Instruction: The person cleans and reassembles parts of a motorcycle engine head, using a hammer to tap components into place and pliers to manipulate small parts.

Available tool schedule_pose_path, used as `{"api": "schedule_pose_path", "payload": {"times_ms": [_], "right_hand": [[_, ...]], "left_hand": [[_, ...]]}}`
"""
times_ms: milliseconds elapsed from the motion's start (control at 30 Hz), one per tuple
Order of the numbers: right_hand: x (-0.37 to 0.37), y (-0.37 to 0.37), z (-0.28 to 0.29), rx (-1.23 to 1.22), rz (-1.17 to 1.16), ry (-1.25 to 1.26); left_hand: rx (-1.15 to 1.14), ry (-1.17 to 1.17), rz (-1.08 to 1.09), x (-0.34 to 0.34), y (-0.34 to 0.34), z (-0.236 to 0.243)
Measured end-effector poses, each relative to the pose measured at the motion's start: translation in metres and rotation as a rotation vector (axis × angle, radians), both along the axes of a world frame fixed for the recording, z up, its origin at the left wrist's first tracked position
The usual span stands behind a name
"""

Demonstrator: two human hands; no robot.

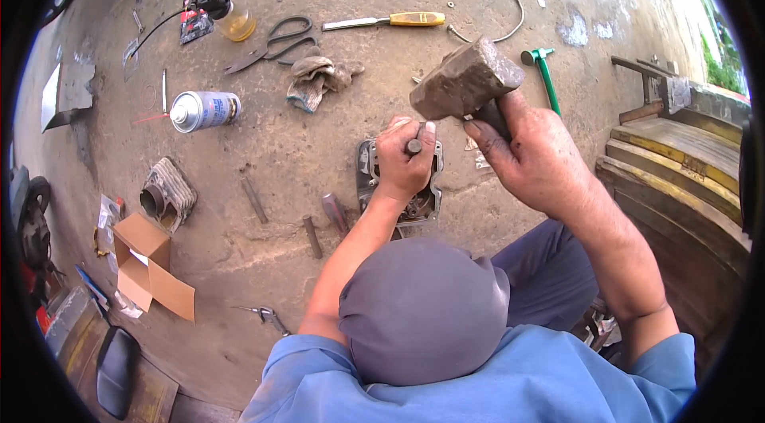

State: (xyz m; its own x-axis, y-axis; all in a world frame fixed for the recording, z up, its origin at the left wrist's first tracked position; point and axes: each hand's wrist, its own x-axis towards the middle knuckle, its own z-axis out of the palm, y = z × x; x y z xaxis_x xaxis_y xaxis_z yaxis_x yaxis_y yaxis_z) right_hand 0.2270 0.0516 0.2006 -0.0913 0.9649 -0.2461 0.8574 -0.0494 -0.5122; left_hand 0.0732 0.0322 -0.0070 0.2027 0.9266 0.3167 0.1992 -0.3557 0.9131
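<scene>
One hammer [466, 82] being held up, one rod [413, 147] being clasped

The left forearm is being extended ahead, and the left hand [402, 164] is being held as a fist, its grip clenched around the rod, whose end is being left exposed beside the thumb. The right elbow is being bent outward, and the right hand [538, 154] is being held higher, its grip clasped around the hammer's handle; the heavy head is being held apart from the rod. Beneath the left fist, one metal casting [367, 176] is being supported by the floor [255, 280], well in from its right edge, which is being lined by wooden planks [677, 160]. Leftward from that edge, one green-handled tool [548, 82], one yellow-handled chisel [417, 19], one screwdriver [335, 212], two loose bars [311, 236], one spray can [205, 111], one finned cylinder [179, 184] and one cardboard box [171, 289] are being carried.
</scene>
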Motion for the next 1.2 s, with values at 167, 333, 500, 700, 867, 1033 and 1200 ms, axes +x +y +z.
{"api": "schedule_pose_path", "payload": {"times_ms": [167,333,500,700,867,1033,1200], "right_hand": [[0.036,-0.003,-0.019,0.017,-0.245,0.142],[0.086,-0.058,-0.072,-0.227,-0.723,0.391],[0.113,-0.083,-0.137,-0.186,-0.981,0.431],[0.146,-0.115,-0.17,-0.183,-1.005,0.338],[0.142,-0.127,-0.19,-0.253,-1.03,0.301],[0.141,-0.125,-0.195,-0.282,-1.048,0.29],[0.142,-0.124,-0.193,-0.299,-1.062,0.294]], "left_hand": [[-0.127,0.004,0.048,0.004,0.016,-0.018],[-0.433,-0.285,-0.049,0.005,0.022,-0.009],[-0.441,-0.517,-0.07,0.013,0.032,0.006],[-0.488,-0.456,-0.063,0.015,0.029,0.004],[-0.486,-0.49,0.001,0.013,0.029,0.004],[-0.522,-0.564,-0.016,0.009,0.034,0.003],[-0.575,-0.531,-0.044,0.007,0.038,0.004]]}}
